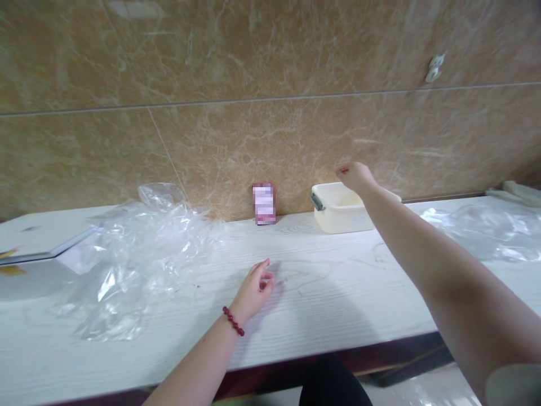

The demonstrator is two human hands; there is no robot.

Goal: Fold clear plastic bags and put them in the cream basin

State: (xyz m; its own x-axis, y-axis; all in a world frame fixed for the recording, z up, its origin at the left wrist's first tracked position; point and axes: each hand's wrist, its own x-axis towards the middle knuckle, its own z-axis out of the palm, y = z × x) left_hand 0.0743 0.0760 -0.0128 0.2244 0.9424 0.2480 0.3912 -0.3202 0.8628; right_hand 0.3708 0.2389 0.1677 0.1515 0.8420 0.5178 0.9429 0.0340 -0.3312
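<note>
Tub (344, 220) sits by the wall (236, 152), likely why our right hand (357, 176) stretches out above it, grip unclear; our left hand (253, 287) half-curls over the table (329, 304), whether around anything we cannot tell

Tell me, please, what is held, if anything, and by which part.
The left hand holds nothing visible. The right hand, near the cream box, is too blurred to tell.
</note>
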